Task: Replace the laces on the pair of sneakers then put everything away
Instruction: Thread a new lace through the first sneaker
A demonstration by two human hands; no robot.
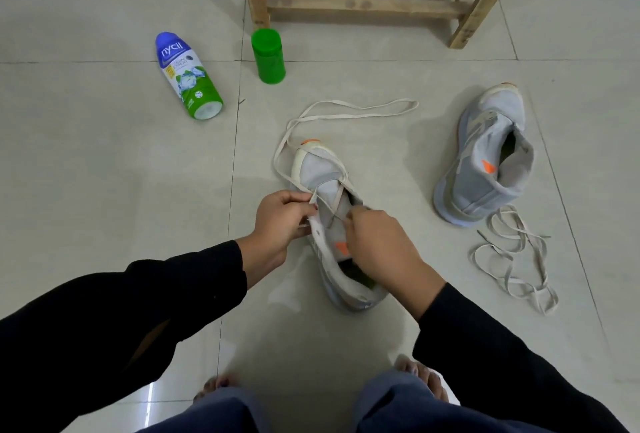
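Dim, flat indoor light with a greenish cast. The glossy pale tiled floor (104, 162) carries a small glare streak at lower left and soft, faint shadows. Wide-angle distortion tilts the slatted wooden rack (363, 3) at top; the lower edge looks soft.

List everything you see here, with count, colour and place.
Near sneaker: 1, grey and orange, centre.
Far sneaker: 1, grey and orange, on its side, right.
Threaded lace: 1, off-white, partly through near sneaker.
Loose lace: 1, off-white, heaped beside far sneaker.
Bottle: 1, blue-white-green, lying left.
Jar: 1, green, upright by rack leg.
Rack: 1, wooden, top.
Left hand: 1, black sleeve, pinches threaded lace.
Right hand: 1, black sleeve, pinches threaded lace.
Feet: 2, bare, bottom.
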